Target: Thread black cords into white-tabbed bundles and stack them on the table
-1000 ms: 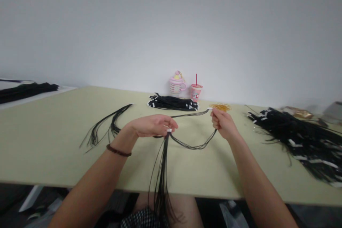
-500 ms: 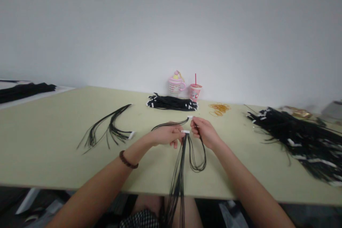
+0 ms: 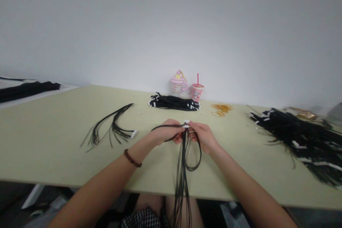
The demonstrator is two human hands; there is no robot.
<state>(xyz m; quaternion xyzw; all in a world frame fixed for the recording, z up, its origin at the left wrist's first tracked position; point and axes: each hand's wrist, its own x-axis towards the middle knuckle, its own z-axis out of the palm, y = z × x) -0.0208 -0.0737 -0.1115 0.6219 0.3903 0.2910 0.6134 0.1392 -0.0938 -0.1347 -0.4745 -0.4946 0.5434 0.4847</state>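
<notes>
1. The left hand (image 3: pixel 166 135) and right hand (image 3: pixel 205 137) meet fingertip to fingertip, both pinched on the black cords (image 3: pixel 182 171) at their white tag (image 3: pixel 186 124).
2. The cords loop beside the right hand and hang over the table (image 3: pixel 66 164) edge.
3. Loose cords (image 3: pixel 112 128) lie to the left; a tidy stack (image 3: pixel 173 102) and rubber bands (image 3: pixel 221 108) lie beyond.

Plain white wall (image 3: pixel 171 25) behind a pale yellow-green table (image 3: pixel 53 156), soft even light

head cam | forward-down | close over table (image 3: pixel 66 156) edge
</notes>
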